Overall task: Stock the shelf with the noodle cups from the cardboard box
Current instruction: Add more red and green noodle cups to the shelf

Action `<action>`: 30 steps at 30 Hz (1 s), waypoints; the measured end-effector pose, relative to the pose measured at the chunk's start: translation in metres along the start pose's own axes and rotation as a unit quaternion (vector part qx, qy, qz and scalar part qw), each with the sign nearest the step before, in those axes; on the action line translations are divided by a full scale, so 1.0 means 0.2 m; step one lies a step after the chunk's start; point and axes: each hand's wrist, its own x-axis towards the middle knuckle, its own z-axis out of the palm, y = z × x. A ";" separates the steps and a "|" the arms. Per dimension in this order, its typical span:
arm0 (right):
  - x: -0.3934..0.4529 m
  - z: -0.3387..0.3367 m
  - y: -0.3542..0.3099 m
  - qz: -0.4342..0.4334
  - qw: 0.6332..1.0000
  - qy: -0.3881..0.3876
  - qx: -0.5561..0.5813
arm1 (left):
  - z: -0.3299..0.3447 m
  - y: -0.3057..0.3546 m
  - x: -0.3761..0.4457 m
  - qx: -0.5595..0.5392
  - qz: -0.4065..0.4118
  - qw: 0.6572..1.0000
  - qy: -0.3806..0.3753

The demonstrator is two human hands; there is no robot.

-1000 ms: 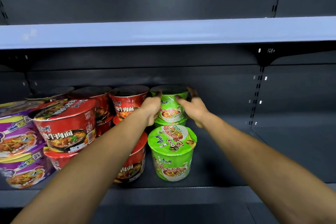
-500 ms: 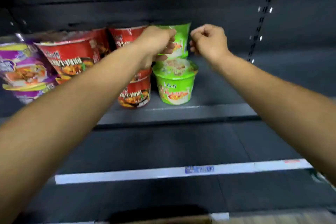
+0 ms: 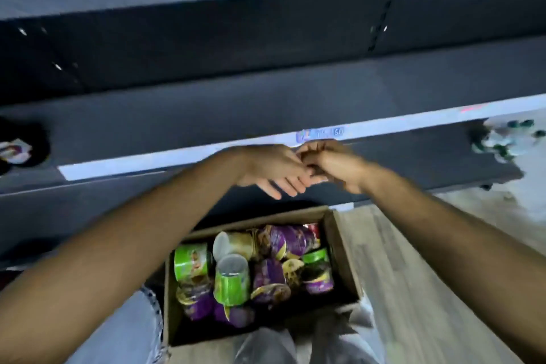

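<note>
Both hands raised empty above the cardboard box (image 3: 339, 248), meeting in front of the lower shelf (image 3: 177, 133): left hand (image 3: 274, 170) loose, fingers (image 3: 283, 186) extended down, and right hand (image 3: 334, 164) loosely curled, apparently touching the left, though blur hides the contact. Noodle cups (image 3: 254, 269) in green and purple heaped on their sides inside the box, down on the wooden floor (image 3: 413, 275) against the shelf base.

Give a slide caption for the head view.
Empty hands meet above cardboard box of noodle cups.
</note>
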 end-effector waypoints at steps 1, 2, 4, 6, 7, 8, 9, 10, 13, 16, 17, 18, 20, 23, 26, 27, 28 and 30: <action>0.05 0.06 0.14 0.036 0.999 0.005 0.017 | 0.05 -0.13 0.08 -0.006 -0.025 1.000 -0.002; 0.11 0.11 0.29 0.068 0.997 0.006 0.030 | 0.10 -0.25 0.16 -0.015 -0.048 0.999 0.003; 0.21 0.24 0.56 0.129 0.991 -0.009 0.036 | 0.17 -0.54 0.32 -0.011 -0.092 0.995 0.029; 0.30 0.35 0.81 0.179 0.982 -0.021 0.061 | 0.22 -0.84 0.46 0.036 -0.113 0.991 0.059; 0.34 0.41 0.92 0.200 0.976 -0.025 0.078 | 0.24 -0.99 0.53 0.051 -0.130 0.987 0.073; 0.38 0.46 1.03 0.220 0.971 -0.029 0.089 | 0.27 -1.11 0.57 0.048 -0.161 0.982 0.082; 0.42 0.53 1.14 0.240 0.965 -0.034 0.096 | 0.29 -1.26 0.63 0.040 -0.183 0.978 0.091; 0.46 0.60 1.25 0.256 0.962 -0.034 0.091 | 0.32 -1.38 0.68 0.046 -0.204 0.973 0.097; 0.61 0.77 1.50 0.287 0.954 -0.032 0.078 | 0.38 -1.70 0.81 0.034 -0.279 0.948 0.146; 0.76 0.92 1.66 0.326 0.941 -0.027 0.084 | 0.42 -1.91 0.92 -0.053 -0.338 0.918 0.199; 0.81 0.96 1.72 0.339 0.936 -0.023 0.093 | 0.42 -1.97 0.95 -0.070 -0.353 0.909 0.209; 0.84 1.00 1.76 0.352 0.930 -0.020 0.103 | 0.42 -2.01 0.97 -0.084 -0.363 0.903 0.212; 0.90 1.06 1.83 0.368 0.922 -0.017 0.122 | 0.43 -2.08 1.01 -0.122 -0.371 0.897 0.208; 0.92 1.12 1.90 0.409 0.902 -0.038 0.133 | 0.46 -2.15 1.05 -0.213 -0.374 0.886 0.174; 0.89 1.14 1.90 0.440 0.880 -0.066 0.166 | 0.51 -2.13 1.02 -0.286 -0.377 0.869 0.145; 0.88 1.15 1.90 0.441 0.877 -0.062 0.182 | 0.51 -2.14 1.02 -0.309 -0.373 0.864 0.140; 0.87 1.14 1.88 0.440 0.874 -0.058 0.197 | 0.52 -2.13 1.01 -0.324 -0.374 0.858 0.135; 0.84 1.12 1.84 0.438 0.871 -0.038 0.219 | 0.49 -2.10 0.97 -0.342 -0.384 0.846 0.138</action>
